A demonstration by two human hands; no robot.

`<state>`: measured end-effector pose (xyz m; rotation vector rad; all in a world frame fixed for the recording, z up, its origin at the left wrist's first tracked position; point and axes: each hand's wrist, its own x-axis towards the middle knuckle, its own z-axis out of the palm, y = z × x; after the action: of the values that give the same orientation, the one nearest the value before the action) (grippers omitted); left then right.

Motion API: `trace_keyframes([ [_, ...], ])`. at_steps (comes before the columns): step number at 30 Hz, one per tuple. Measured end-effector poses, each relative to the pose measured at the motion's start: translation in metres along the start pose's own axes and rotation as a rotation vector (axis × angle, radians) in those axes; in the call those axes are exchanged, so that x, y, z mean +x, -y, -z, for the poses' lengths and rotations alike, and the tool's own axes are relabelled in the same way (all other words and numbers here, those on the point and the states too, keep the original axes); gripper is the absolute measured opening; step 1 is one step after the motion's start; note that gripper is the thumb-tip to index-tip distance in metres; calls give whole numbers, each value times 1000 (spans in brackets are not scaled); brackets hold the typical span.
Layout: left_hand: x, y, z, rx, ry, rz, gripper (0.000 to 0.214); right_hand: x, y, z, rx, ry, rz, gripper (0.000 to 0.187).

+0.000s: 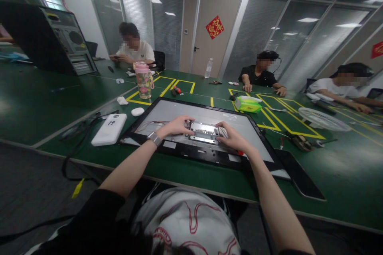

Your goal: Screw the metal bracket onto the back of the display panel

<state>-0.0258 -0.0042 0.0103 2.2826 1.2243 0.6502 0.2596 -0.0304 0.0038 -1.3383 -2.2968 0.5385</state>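
A large flat display panel (176, 111) with a black frame lies on the green table in front of me. Over its middle near edge is a shiny metal bracket (203, 128). My left hand (176, 125) curls its thumb and fingers round the bracket's left end. At the opposite end, my right hand (231, 137) grips the bracket, and a pale striped piece shows by its fingers. A small orange-red thing (241, 153) pokes out below the right palm; its kind is hidden. Thin wires (146, 125) run across the panel left of my left hand.
Left of the panel lie a white power bank (109, 129) and a white oval case (137, 111). Beyond stand a pink-lidded bottle (144, 81) and a green tissue pack (247, 104). A black slab (301, 175) lies right. Several people sit across the table.
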Motion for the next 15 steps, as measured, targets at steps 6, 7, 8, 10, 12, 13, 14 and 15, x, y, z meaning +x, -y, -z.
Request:
trace_keyframes([
  [6,-2,2,7,-19,89,-37,71,-4,-5,4,99,42,55,44],
  [7,-2,3,7,-12,106,-39,72,-4,-5,4,108,57,50,44],
  [8,-2,4,7,-3,120,-38,73,-4,-4,3,114,66,41,45],
  [10,-2,6,5,18,142,-42,75,-4,-3,3,118,73,21,45],
  [12,-2,7,3,41,154,-55,75,-4,-1,2,124,75,2,45],
  [13,-2,8,2,52,158,-64,74,-4,-1,2,125,76,-3,46],
  [14,-2,8,1,61,160,-71,73,-4,0,2,123,78,-7,46],
  [15,-2,8,1,67,159,-75,71,-4,0,2,118,80,-11,46],
])
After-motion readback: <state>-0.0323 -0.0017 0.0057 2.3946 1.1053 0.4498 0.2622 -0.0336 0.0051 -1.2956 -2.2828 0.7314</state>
